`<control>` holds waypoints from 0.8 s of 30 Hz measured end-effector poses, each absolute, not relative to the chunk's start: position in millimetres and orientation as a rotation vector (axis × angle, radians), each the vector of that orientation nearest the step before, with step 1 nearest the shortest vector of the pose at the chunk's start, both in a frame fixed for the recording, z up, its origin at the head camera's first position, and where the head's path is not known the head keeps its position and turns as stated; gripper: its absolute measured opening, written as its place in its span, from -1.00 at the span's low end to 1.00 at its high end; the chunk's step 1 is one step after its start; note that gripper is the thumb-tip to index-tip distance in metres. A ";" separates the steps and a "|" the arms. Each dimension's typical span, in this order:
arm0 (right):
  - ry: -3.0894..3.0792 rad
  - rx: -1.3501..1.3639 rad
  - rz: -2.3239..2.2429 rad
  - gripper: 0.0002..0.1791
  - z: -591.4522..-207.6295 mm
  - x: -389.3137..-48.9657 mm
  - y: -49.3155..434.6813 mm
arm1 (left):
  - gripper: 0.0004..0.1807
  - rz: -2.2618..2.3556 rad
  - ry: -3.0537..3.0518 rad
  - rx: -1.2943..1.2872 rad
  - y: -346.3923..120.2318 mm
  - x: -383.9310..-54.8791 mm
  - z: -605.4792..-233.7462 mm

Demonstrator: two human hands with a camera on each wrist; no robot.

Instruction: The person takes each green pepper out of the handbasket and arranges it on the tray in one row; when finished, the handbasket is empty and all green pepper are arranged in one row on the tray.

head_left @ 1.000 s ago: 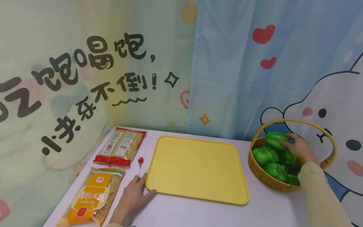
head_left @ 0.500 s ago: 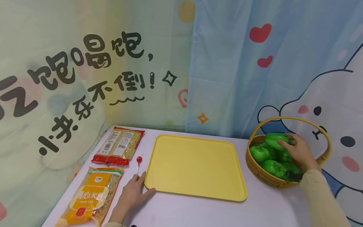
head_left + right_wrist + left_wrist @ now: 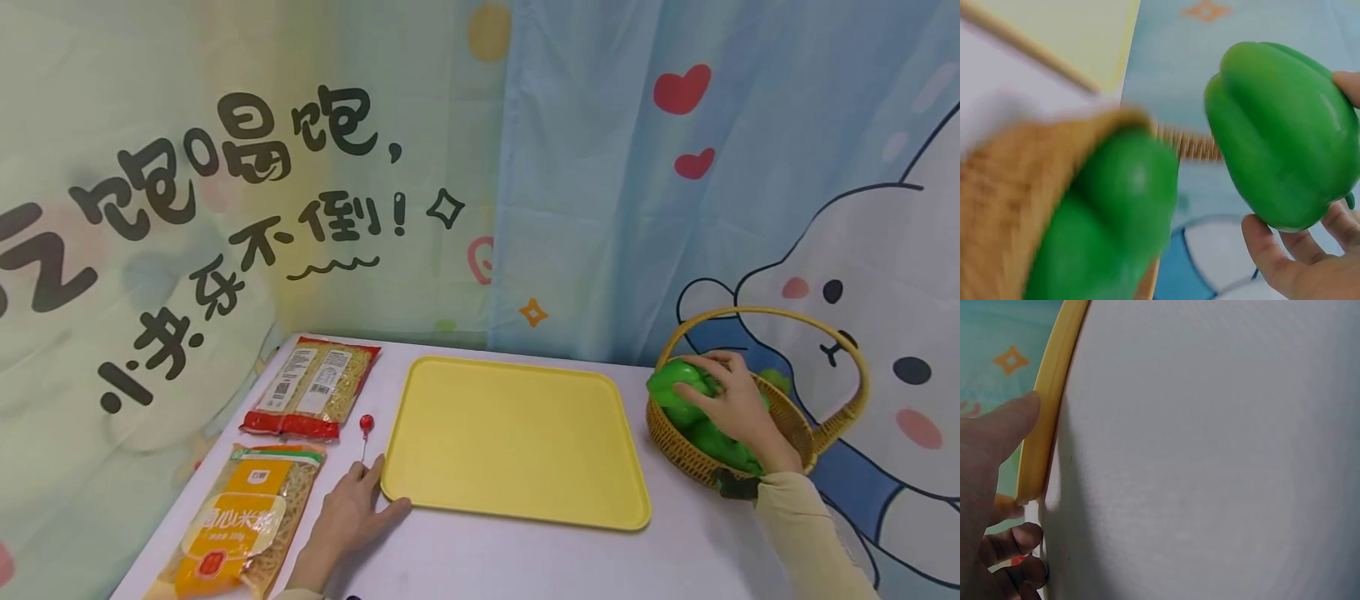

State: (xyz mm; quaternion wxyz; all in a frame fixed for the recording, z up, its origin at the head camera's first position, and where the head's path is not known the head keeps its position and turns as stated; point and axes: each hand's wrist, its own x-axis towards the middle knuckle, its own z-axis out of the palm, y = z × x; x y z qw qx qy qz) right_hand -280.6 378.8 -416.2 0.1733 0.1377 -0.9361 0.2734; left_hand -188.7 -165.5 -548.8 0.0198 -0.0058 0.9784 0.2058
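Gripping green pepper (image 3: pixel 675 383) in right hand (image 3: pixel 735 408), clamped between thumb and fingers, over ten-o'clock rim of wicker basket (image 3: pixel 670 443), at three o'clock from yellow tray (image 3: pixel 517 446). Containing more peppers (image 3: pixel 1129 187), too blurred and covered to count. Resting left hand (image 3: pixel 356 512) at tray's eight-o'clock corner, with digits apart and thumb touching edge. Laid out on white tabletop (image 3: pixel 480 567), with red-edged packet (image 3: pixel 318 387) toward ten, red lollipop (image 3: pixel 366 422) at nine, orange packet (image 3: pixel 240 525) toward eight. Backed at twelve by green-and-blue curtain (image 3: pixel 585 208) with red hearts (image 3: pixel 681 90), at two by printed cartoon animal (image 3: pixel 877 283).
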 end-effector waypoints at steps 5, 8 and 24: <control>-2.718 0.529 0.812 -0.40 -422.1 -282.3 335.0 | 0.04 0.649 3.038 -0.017 -166.4 -188.5 -549.5; -2.787 0.552 0.842 -0.26 -432.8 -288.8 311.4 | 0.03 0.651 3.043 -0.010 -166.7 -188.5 -550.0; -2.872 0.663 1.007 -0.17 -493.1 -317.9 211.8 | 0.02 0.666 3.065 0.031 -166.4 -187.3 -546.9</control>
